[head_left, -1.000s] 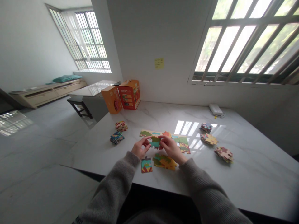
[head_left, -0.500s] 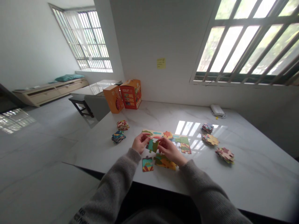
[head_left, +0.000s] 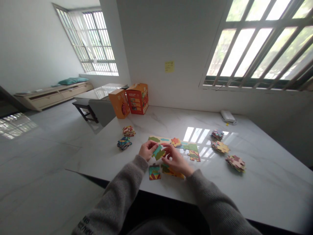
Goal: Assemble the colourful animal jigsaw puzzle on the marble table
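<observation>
My left hand [head_left: 146, 150] pinches a teal and olive-green puzzle piece [head_left: 158, 152] by its left side, above the table. My right hand [head_left: 176, 160] is at the piece's right edge with thumb and forefinger apart; whether a fingertip touches it I cannot tell. Behind the hands lies a joined strip of puzzle pieces [head_left: 193, 147], partly hidden by them. A small orange piece [head_left: 175, 142] rests on that strip. Nearer to me are a separate teal piece [head_left: 154, 173] and a yellow and green section [head_left: 174, 173], which my right hand partly covers.
Puzzle-piece stacks stand at left, one red and cream [head_left: 128, 131], one dark blue [head_left: 124, 143]. At right are several more piles, including a yellow one [head_left: 220, 147] and a pinkish one [head_left: 235, 163]. Orange boxes [head_left: 137, 99] and a white device [head_left: 228, 116] sit toward the back.
The held piece has turned and tilted between my hands. My right fingers have spread apart at its right edge, and the left hand keeps its pinch.
</observation>
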